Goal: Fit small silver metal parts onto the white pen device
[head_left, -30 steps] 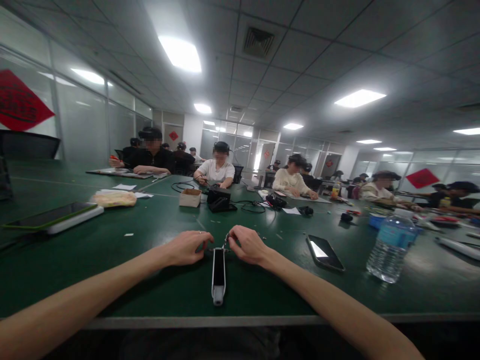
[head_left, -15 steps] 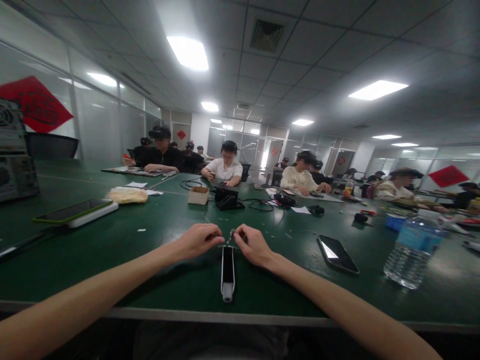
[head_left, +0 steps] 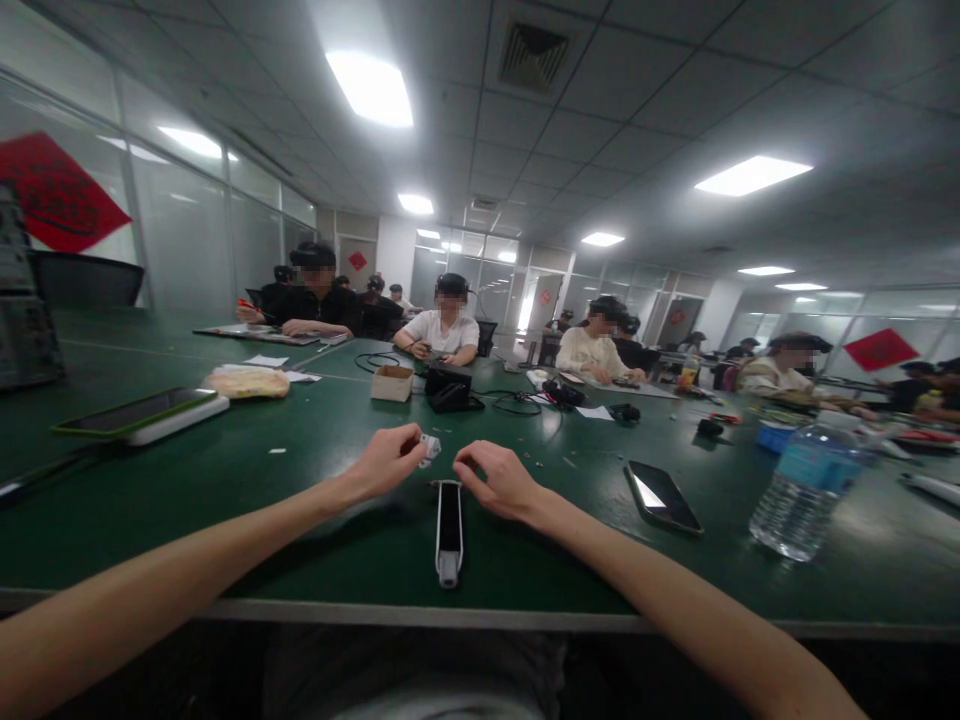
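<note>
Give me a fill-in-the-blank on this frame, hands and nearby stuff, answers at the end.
The person's left hand pinches a small ____ piece.
The right hand hovers just above a long black-and-white device, holding ____.
A smartphone lies to the ____ of that device.
Farther along the table, the open-topped box is made of ____.

Missing words: white; nothing; right; cardboard.
</note>
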Tool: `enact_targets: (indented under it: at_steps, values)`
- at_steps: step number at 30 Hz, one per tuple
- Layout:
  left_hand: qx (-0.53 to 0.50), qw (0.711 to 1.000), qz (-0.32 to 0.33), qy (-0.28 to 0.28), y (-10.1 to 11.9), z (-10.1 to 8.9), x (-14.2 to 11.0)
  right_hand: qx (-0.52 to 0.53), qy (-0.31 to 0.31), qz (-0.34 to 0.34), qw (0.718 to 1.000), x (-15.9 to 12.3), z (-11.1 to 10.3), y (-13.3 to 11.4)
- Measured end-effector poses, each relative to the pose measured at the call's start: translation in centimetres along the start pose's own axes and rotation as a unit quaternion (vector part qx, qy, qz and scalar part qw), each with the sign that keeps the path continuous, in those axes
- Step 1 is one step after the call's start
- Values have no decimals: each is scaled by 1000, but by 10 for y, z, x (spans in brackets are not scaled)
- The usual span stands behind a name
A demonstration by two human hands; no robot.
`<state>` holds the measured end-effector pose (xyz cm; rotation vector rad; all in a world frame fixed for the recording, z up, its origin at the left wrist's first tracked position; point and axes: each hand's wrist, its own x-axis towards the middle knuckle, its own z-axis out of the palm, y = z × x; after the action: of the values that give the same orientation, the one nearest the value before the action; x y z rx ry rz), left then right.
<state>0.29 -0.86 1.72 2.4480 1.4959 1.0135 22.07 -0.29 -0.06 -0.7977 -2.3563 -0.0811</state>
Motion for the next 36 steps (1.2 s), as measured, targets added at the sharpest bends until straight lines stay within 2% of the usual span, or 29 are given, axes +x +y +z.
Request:
enact_targets:
  at_steps: [2,6,8,22,36]
  values:
    - [47,999,-28,0,-4,-2,3,-45,-47,-21,998,-1,-5,8]
    - [95,993,-40,-57,-9,-1,4,-90,-150,-51,983,-3,-9,24]
    - [103,991,-40,-81,-10,1,4,-95,-174,-61,978,-4,-9,27]
    - [109,986,-24,-128,-7,5,0,-109,-190,-80,973,-4,-9,17]
    - [102,982,-47,-153,-8,6,1,-119,-218,-87,965,-3,-7,17]
